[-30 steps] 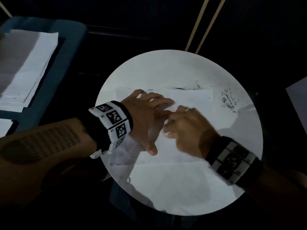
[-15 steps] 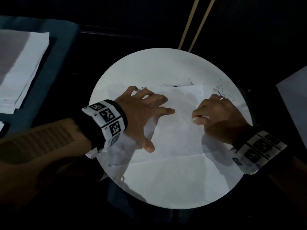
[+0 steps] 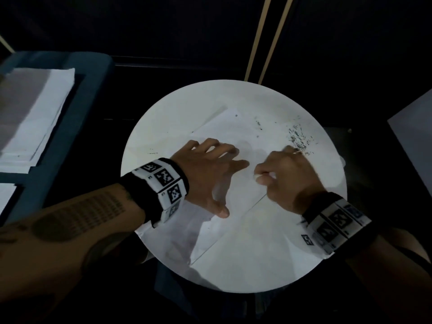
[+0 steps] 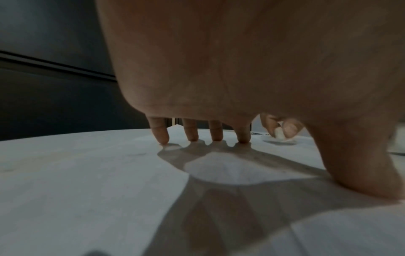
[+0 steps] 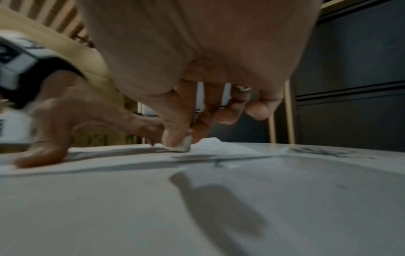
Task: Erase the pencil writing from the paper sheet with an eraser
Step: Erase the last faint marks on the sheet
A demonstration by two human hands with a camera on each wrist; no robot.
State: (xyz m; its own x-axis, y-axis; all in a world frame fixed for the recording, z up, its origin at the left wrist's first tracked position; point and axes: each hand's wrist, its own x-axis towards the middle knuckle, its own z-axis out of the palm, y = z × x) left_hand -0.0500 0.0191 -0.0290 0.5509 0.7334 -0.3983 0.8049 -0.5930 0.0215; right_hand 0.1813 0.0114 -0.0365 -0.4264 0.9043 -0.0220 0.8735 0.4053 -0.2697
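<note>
From the head camera, your left hand lies spread on the paper, fingers straight and fanned toward twelve o'clock, thumb out toward five, pinning the sheet to the round table; it grips nothing. At three o'clock from it, your right hand is curled, pinching a small white eraser at its tip; the eraser sits near the middle of the sheet, just beside your left forefinger. A scatter of dark crumbs lies at one o'clock from the right hand, which suggests much rubbing is done; no clear pencil marks show on the bare paper here, though the light is dim, so you cannot be sure what is left. A stack of papers rests on a blue surface at nine o'clock.

From the left wrist, four fingertips press down on the sheet, the hand arched above; at two o'clock the eraser shows between your right thumb and finger, low over the paper.

From the right wrist, the eraser is nipped between thumb and forefinger and touches the sheet; the other fingers curl free; your left hand braces at nine o'clock; the crumbs lie at three o'clock.
</note>
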